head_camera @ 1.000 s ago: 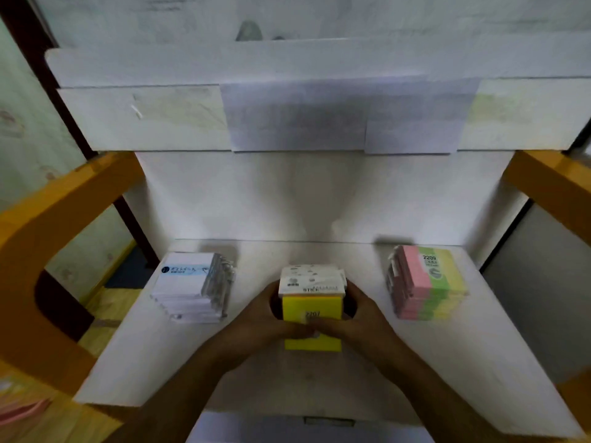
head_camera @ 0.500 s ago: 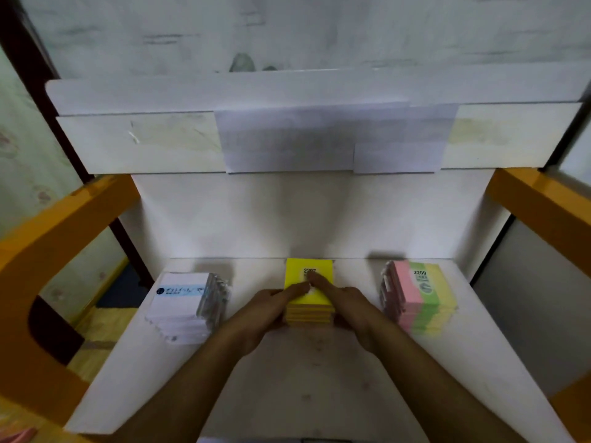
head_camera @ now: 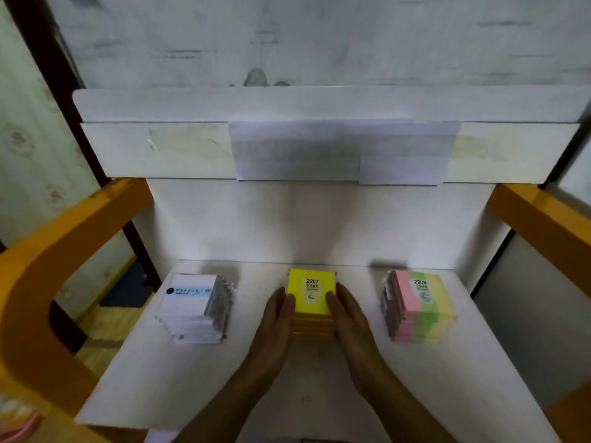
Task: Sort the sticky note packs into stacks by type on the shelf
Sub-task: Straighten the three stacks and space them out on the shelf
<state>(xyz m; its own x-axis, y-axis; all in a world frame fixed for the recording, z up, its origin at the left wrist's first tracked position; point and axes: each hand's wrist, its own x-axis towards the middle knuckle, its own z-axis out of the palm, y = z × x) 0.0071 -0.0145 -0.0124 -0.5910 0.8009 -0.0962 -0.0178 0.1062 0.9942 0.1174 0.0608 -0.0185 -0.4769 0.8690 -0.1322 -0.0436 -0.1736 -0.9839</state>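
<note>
Yellow stack [head_camera: 311,297] stands mid-shelf [head_camera: 198,378]. Left hand [head_camera: 276,318] and right hand [head_camera: 347,314] press flat against its sides, fingers extended, gripping nothing. Risk: uneven pressure could skew or topple packs.

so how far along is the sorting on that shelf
Nearly done, it seems. The shelf holds three separate stacks by type: the white stack, the yellow stack and the pink-green-yellow stack. In hand: the left hand and right hand press flat against the yellow stack's sides, squaring it. No loose packs show; only letting go seems left.
</note>
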